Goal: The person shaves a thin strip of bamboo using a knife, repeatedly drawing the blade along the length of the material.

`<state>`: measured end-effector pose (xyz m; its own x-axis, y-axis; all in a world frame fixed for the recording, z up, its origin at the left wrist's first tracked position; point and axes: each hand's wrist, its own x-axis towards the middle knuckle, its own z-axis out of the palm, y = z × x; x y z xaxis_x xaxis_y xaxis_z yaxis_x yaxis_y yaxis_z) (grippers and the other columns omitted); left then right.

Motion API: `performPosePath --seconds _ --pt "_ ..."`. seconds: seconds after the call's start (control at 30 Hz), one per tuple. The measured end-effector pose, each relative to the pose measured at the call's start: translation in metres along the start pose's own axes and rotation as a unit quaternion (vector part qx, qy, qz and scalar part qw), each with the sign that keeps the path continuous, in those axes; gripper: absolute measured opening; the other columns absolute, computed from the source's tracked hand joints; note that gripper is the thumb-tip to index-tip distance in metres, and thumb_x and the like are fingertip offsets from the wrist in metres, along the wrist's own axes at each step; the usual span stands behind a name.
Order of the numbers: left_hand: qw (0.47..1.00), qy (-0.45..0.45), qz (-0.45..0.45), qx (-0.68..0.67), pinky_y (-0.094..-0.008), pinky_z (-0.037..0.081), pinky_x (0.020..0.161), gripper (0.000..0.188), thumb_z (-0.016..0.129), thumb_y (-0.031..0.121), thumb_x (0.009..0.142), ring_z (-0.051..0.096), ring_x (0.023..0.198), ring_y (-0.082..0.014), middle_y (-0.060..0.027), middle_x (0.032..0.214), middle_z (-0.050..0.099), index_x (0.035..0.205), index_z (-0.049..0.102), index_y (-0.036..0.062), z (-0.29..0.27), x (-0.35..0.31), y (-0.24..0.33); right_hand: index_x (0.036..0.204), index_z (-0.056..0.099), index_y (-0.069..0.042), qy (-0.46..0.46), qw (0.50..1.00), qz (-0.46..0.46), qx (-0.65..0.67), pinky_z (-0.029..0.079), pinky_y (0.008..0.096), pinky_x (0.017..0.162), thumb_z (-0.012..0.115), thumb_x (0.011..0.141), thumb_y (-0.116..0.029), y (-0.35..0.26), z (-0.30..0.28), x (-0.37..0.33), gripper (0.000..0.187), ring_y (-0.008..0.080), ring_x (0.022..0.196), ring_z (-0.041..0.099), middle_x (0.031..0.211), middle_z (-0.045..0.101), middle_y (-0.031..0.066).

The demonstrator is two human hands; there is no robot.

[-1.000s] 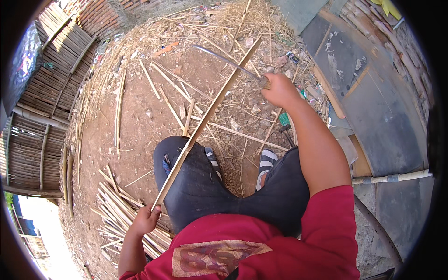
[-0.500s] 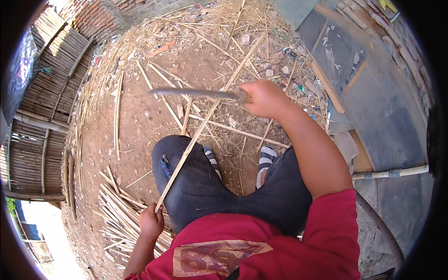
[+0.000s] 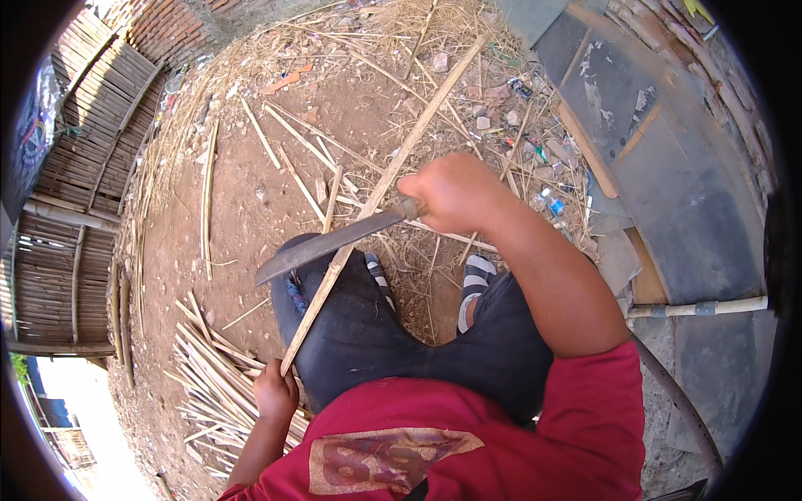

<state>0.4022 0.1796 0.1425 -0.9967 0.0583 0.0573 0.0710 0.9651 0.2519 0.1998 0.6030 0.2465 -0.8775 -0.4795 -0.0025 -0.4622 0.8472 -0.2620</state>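
My left hand [image 3: 275,391] is closed around the near end of a long bamboo strip [image 3: 318,301], beside my left thigh. The strip slants away to the upper right, passing over my left knee. In my right hand [image 3: 458,191] is the handle of a machete [image 3: 326,243]. Its broad dark blade points left and crosses over the strip near the knee; whether blade and strip touch, I cannot tell.
A pile of split bamboo strips [image 3: 219,391] lies on the ground by my left side. More loose strips [image 3: 209,200], straw [image 3: 451,25] and rubble are scattered ahead. Dark panels [image 3: 685,200] stand along the right, a bamboo slat wall [image 3: 83,159] on the left.
The machete has come down toward me, its blade turning from edge-on to showing its flat side and now crossing the strip lower down. My left hand has barely moved.
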Motion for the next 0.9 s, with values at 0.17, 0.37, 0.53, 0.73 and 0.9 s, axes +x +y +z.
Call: performPosePath --seconds 0.17,0.37,0.53,0.73,0.9 --pt "1.000 -0.020 -0.018 0.014 -0.0549 0.048 0.061 0.012 0.065 0.014 0.091 0.062 0.068 -0.0480 -0.0252 0.074 0.063 0.089 0.059 0.0031 -0.002 0.010 0.008 0.092 0.069 -0.010 0.103 0.967 0.166 0.162 0.054 0.0486 0.071 0.070 0.076 -0.016 0.082 0.012 0.002 0.017 0.0375 0.081 0.070 0.080 0.070 0.0165" --pt "0.997 -0.073 -0.004 -0.011 -0.0549 0.046 0.061 0.021 0.064 0.020 0.096 0.061 0.068 -0.0493 -0.0259 0.067 0.060 0.087 0.059 0.0015 -0.019 0.013 -0.005 0.100 0.070 -0.009 0.043 0.998 0.023 0.039 0.055 0.0460 0.072 0.069 0.078 -0.014 0.008 0.007 0.006 0.022 0.0366 0.081 0.070 0.084 0.071 0.0166" --pt "0.997 -0.076 -0.006 -0.004 -0.0550 0.047 0.060 0.022 0.063 0.021 0.096 0.061 0.070 -0.0500 -0.0272 0.070 0.061 0.085 0.060 0.0016 -0.020 0.024 0.001 0.102 0.069 -0.009 0.173 0.934 0.208 0.232 0.055 0.0451 0.071 0.068 0.080 -0.015 0.105 0.033 0.007 0.023 0.0328 0.079 0.071 0.081 0.070 0.0141" --pt "0.981 -0.149 -0.037 -0.115 -0.0458 0.047 0.060 0.032 0.058 0.027 0.102 0.057 0.060 -0.0406 -0.0233 0.064 0.057 0.086 0.060 -0.0010 -0.027 0.020 -0.009 0.098 0.069 -0.011 0.102 0.979 0.126 0.128 0.054 0.0452 0.069 0.067 0.081 -0.016 0.046 0.011 0.003 0.018 0.0325 0.078 0.071 0.079 0.069 0.0140" --pt "0.962 -0.218 -0.044 -0.156 -0.0402 0.045 0.058 0.042 0.055 0.035 0.105 0.049 0.057 -0.0232 -0.0164 0.060 0.052 0.088 0.061 -0.0028 -0.036 0.034 -0.015 0.095 0.067 -0.011 0.054 0.998 0.004 0.020 0.054 0.0477 0.070 0.068 0.080 -0.017 0.017 0.014 0.005 0.016 0.0360 0.078 0.070 0.078 0.069 0.0162"
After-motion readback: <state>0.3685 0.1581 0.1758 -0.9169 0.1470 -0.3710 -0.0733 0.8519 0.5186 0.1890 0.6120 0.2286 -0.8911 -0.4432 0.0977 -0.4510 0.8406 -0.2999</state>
